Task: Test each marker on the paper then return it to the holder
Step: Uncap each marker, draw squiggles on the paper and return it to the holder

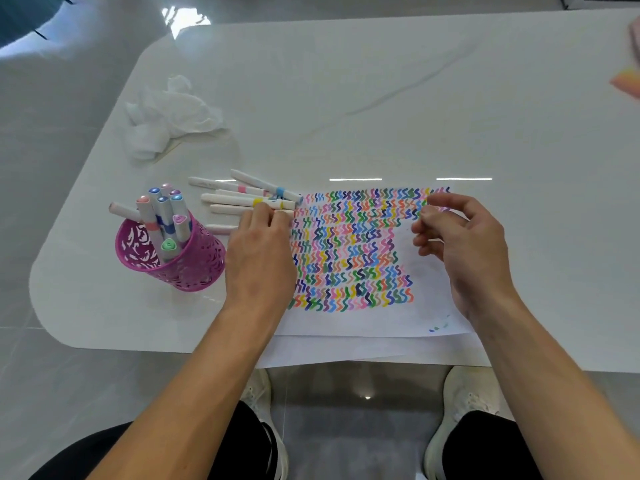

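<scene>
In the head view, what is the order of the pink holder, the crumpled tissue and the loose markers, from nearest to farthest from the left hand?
1. Loose markers: right at the fingers of the left hand, just ahead of it.
2. Pink holder: beside the hand, on its left.
3. Crumpled tissue: far back, to the left.

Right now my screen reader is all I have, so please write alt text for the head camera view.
A person's left hand touches loose markers beside a paper covered in colourful squiggles, while the right hand hovers loosely curled above it. A pink holder with more markers stands farther left.
</scene>
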